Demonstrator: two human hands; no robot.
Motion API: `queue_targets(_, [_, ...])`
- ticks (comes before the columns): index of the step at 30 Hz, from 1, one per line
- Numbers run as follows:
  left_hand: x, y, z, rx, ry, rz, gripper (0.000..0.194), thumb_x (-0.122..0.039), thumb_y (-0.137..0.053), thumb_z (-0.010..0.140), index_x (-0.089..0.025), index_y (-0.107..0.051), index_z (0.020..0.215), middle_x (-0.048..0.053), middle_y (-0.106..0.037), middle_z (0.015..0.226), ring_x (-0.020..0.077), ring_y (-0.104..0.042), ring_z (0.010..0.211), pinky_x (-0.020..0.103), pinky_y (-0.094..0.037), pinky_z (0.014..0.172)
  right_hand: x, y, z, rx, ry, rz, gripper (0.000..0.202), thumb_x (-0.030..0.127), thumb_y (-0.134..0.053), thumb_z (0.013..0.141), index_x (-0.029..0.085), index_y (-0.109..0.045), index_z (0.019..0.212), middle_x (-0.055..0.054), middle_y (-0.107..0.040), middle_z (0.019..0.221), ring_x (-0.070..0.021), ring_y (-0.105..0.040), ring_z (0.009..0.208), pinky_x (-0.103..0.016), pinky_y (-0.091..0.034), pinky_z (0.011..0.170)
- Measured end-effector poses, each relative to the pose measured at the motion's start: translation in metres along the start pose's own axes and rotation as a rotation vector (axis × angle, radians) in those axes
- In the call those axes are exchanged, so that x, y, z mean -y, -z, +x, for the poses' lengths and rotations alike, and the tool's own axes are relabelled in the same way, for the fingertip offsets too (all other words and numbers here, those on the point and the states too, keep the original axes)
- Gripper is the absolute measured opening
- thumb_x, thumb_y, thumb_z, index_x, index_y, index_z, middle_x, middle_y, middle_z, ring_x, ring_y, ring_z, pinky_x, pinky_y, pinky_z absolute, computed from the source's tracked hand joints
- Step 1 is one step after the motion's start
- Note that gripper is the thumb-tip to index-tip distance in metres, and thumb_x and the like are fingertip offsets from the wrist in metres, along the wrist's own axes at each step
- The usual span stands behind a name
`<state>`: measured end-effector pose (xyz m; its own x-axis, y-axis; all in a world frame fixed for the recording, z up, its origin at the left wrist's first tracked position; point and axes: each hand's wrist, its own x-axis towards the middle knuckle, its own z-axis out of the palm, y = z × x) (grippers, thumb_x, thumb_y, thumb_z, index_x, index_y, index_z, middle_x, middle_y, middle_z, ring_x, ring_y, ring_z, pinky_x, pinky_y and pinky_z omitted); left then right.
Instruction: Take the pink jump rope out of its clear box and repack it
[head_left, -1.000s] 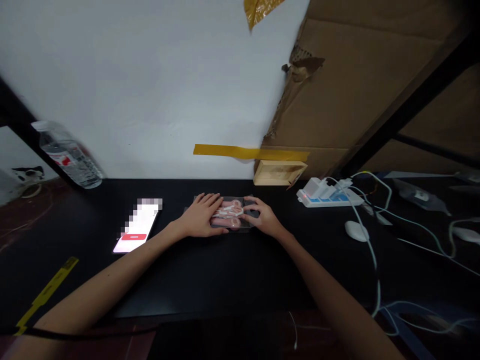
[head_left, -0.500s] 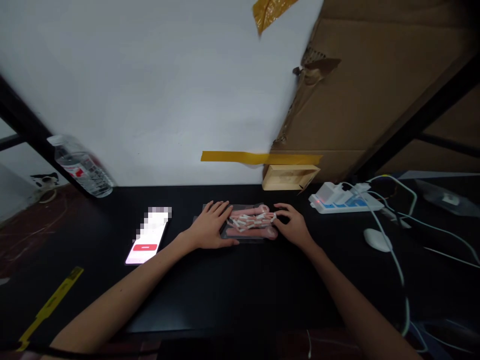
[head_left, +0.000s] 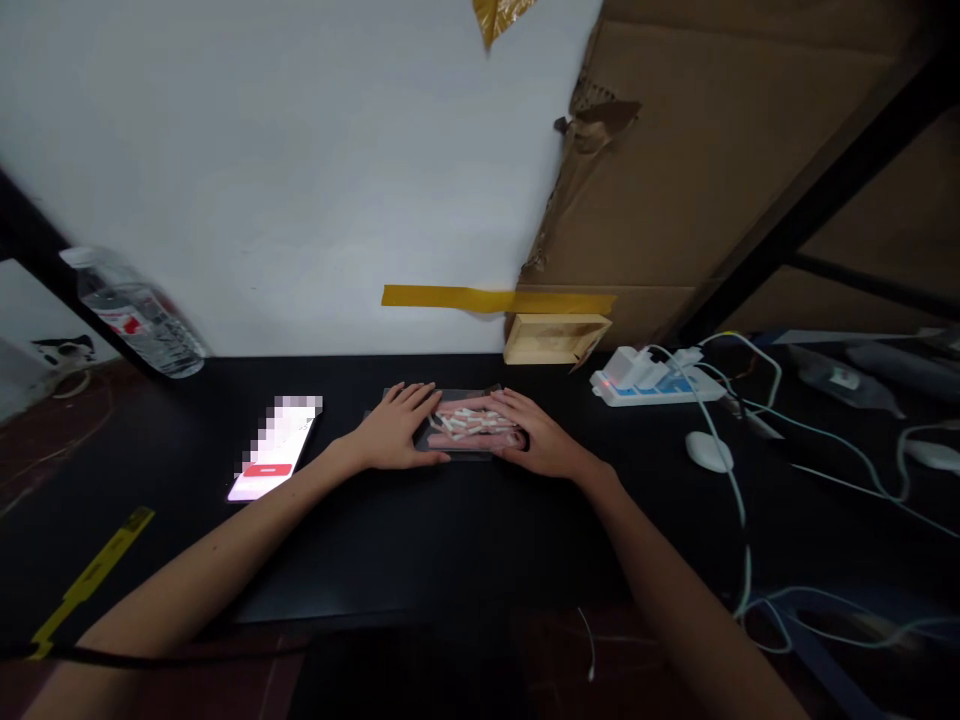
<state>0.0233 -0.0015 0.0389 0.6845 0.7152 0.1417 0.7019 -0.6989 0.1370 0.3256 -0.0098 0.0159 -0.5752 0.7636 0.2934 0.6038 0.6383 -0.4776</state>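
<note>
A clear plastic bag with a beaded jump rope (head_left: 472, 424) in it lies flat on the black table. The rope has pink handles and pink and white beads. Across the bag's left end rests my left hand (head_left: 390, 430), palm down, fingers stretched and thumb apart. My right hand (head_left: 544, 435) lies over the right end, its fingers along the far edge and its thumb along the near edge; both hands are open. Parts of the handle ends are covered by the right hand.
To the left lie a lit phone (head_left: 277, 450) and a tilted water bottle (head_left: 142, 315). A shallow wooden box (head_left: 556, 340) stands at the back wall. On the right are a power strip (head_left: 652, 385), a white mouse (head_left: 709, 451) and loose cables (head_left: 739, 510).
My right hand has gone from a pinch at the bag's right end to lying stretched over it. The left hand stays on the left end. The whole view has shifted a little.
</note>
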Motion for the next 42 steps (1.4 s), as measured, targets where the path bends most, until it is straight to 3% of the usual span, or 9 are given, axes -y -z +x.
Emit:
queue_targets(6, [0.003, 0.0, -0.001, 0.012, 0.027, 0.006, 0.103, -0.083, -0.05, 0.079, -0.015, -0.029, 0.154, 0.018, -0.03, 0.16, 0.0371, -0.028, 0.147, 0.054, -0.017, 0.12, -0.004, -0.001, 0.003, -0.046, -0.026, -0.08, 0.063, 0.042, -0.074, 0.081, 0.03, -0.057, 0.14, -0.009, -0.055, 0.146, -0.0344, -0.043, 0.14, -0.057, -0.035, 0.116])
queue_targets(14, [0.011, 0.001, -0.002, -0.01, 0.014, -0.025, 0.102, -0.082, -0.052, 0.078, -0.018, -0.029, 0.154, 0.017, -0.032, 0.16, 0.0371, -0.028, 0.147, 0.056, -0.016, 0.12, -0.018, 0.029, -0.01, -0.075, -0.125, -0.123, 0.057, 0.048, -0.077, 0.076, 0.033, -0.065, 0.13, -0.009, -0.062, 0.133, -0.0382, -0.051, 0.128, -0.059, -0.039, 0.109])
queue_targets(18, [0.011, 0.001, -0.002, -0.021, 0.004, -0.013, 0.102, -0.081, -0.052, 0.079, -0.016, -0.03, 0.154, 0.018, -0.032, 0.159, 0.0368, -0.029, 0.147, 0.055, -0.016, 0.12, -0.012, 0.018, -0.004, -0.101, -0.111, -0.178, 0.069, 0.049, -0.08, 0.071, 0.028, -0.062, 0.133, -0.012, -0.058, 0.135, -0.0378, -0.051, 0.128, -0.055, -0.041, 0.109])
queue_targets(22, [0.01, 0.003, -0.002, 0.003, 0.011, 0.007, 0.103, -0.081, -0.054, 0.078, -0.013, -0.032, 0.153, 0.02, -0.032, 0.159, 0.0367, -0.029, 0.147, 0.054, -0.017, 0.12, -0.012, 0.003, 0.003, -0.093, -0.112, -0.232, 0.076, 0.054, -0.079, 0.073, 0.026, -0.056, 0.139, -0.014, -0.051, 0.146, -0.0399, -0.042, 0.138, -0.06, -0.032, 0.114])
queue_targets(29, [0.022, -0.005, -0.001, -0.042, 0.07, 0.016, 0.096, -0.082, -0.05, 0.081, -0.023, -0.034, 0.154, 0.015, -0.029, 0.161, 0.04, -0.023, 0.148, 0.062, -0.015, 0.118, -0.021, 0.014, -0.001, -0.128, -0.133, -0.269, 0.074, 0.059, -0.08, 0.07, 0.027, -0.062, 0.135, -0.013, -0.063, 0.122, -0.0361, -0.058, 0.115, -0.056, -0.044, 0.104])
queue_targets(34, [0.028, -0.018, -0.002, -0.199, 0.208, 0.076, 0.064, -0.067, -0.046, 0.094, -0.03, -0.045, 0.147, 0.012, -0.039, 0.156, 0.0416, -0.027, 0.146, 0.067, -0.022, 0.113, -0.03, 0.019, -0.007, -0.114, -0.188, -0.297, 0.067, 0.055, -0.073, 0.08, 0.034, -0.056, 0.141, -0.011, -0.059, 0.128, -0.0356, -0.058, 0.118, -0.054, -0.046, 0.104])
queue_targets(38, [0.035, -0.026, -0.001, -0.262, 0.252, 0.041, 0.051, -0.045, -0.037, 0.102, -0.018, -0.045, 0.145, 0.018, -0.044, 0.15, 0.0386, -0.032, 0.145, 0.059, -0.035, 0.11, -0.033, 0.024, -0.009, -0.106, -0.242, -0.312, 0.067, 0.055, -0.073, 0.079, 0.033, -0.058, 0.14, -0.011, -0.06, 0.127, -0.0362, -0.06, 0.115, -0.053, -0.047, 0.101])
queue_targets(42, [0.043, -0.025, 0.001, -0.263, 0.269, 0.063, 0.046, -0.03, -0.029, 0.103, -0.011, -0.05, 0.139, 0.02, -0.049, 0.146, 0.0332, -0.039, 0.142, 0.051, -0.036, 0.113, -0.036, 0.034, -0.014, -0.077, -0.283, -0.259, 0.068, 0.056, -0.079, 0.072, 0.029, -0.065, 0.132, -0.012, -0.063, 0.118, -0.0347, -0.064, 0.107, -0.051, -0.053, 0.095])
